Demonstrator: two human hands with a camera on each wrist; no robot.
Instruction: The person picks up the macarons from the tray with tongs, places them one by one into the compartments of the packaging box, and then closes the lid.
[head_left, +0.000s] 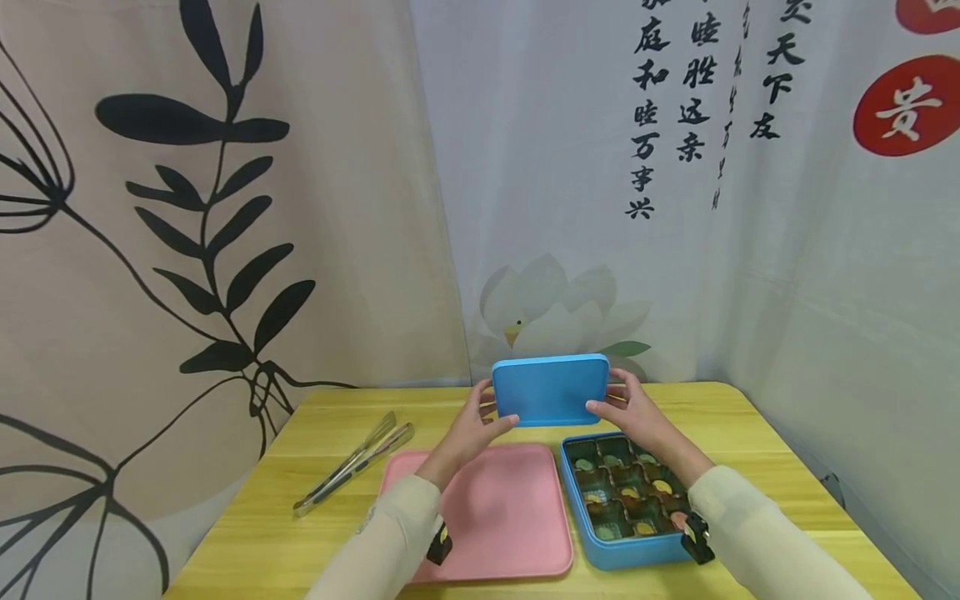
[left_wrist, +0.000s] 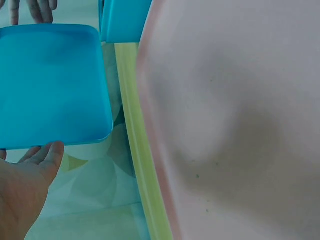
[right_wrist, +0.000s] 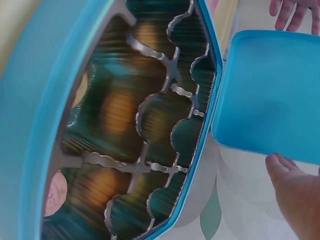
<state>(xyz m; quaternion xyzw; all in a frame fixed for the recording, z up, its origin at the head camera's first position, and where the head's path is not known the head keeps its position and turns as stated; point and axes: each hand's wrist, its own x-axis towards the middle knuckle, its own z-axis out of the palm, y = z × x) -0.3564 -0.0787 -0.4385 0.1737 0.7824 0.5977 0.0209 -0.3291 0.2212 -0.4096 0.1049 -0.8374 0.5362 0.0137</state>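
Observation:
A blue lid (head_left: 551, 392) is held up over the back of the table, its broad flat face towards me. My left hand (head_left: 467, 429) grips its left edge, thumb at the lower corner. On the opposite side my right hand (head_left: 636, 408) holds the right edge the same way. Below the right forearm stands an uncovered blue box (head_left: 626, 554) with a dark, divided insert. Small round pieces in green, yellow and pink lie in its compartments; their kind cannot be told. The right wrist view shows the box wall (right_wrist: 37, 115) close up, with the lid (right_wrist: 270, 95) beyond it.
A pink tray (head_left: 517, 569) lies left of the box, partly under my left forearm. Farther left, metal tongs (head_left: 352, 465) rest on the yellow wood-grain table (head_left: 262, 517). Behind the table hangs a printed cloth (head_left: 375, 208) with plants and writing.

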